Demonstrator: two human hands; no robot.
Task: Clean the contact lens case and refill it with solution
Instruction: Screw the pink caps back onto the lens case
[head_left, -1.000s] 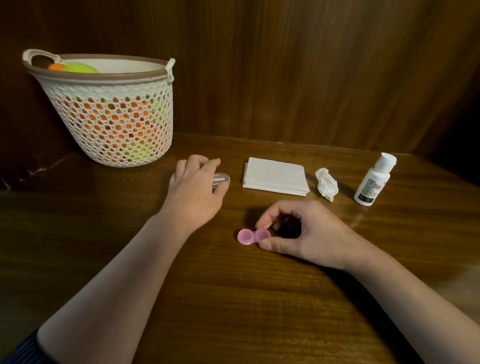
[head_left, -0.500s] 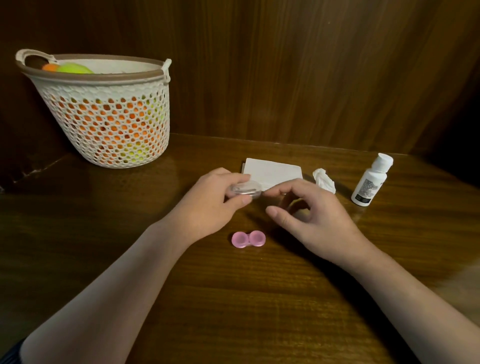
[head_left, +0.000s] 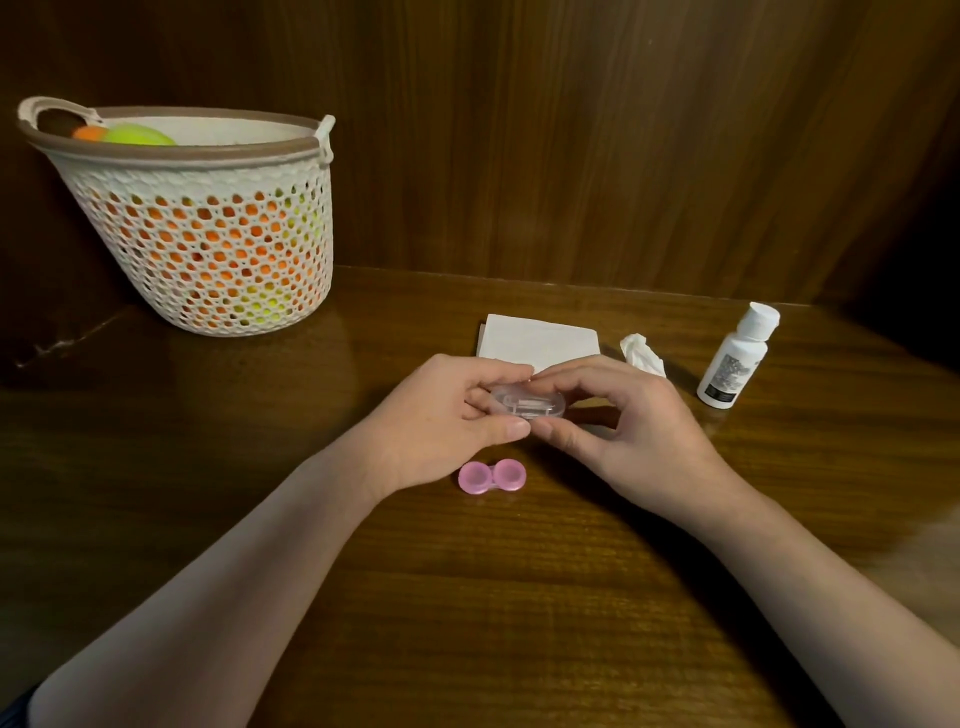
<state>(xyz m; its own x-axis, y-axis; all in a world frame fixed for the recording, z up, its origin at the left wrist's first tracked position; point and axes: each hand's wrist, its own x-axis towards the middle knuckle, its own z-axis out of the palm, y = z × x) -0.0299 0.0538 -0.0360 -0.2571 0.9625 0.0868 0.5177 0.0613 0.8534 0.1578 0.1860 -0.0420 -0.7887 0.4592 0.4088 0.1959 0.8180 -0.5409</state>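
Observation:
A pink contact lens case (head_left: 492, 477) lies on the wooden table, just below my hands and touched by neither. Above it I hold a small clear plastic box (head_left: 528, 404) with something pale inside. My left hand (head_left: 447, 421) grips its left end between thumb and fingers. My right hand (head_left: 623, 421) pinches its right end, fingers on top and thumb beneath. A white solution bottle (head_left: 735, 362) with its cap on stands at the right.
A stack of white tissues (head_left: 537, 343) lies behind my hands, with a crumpled tissue (head_left: 643, 354) beside it. A white mesh basket (head_left: 208, 228) holding orange and green things stands at the back left. A wooden wall rises behind the table.
My right hand let go of the pink case and rose to the clear box. My left hand lifted the box from the table and brought it right, over the case.

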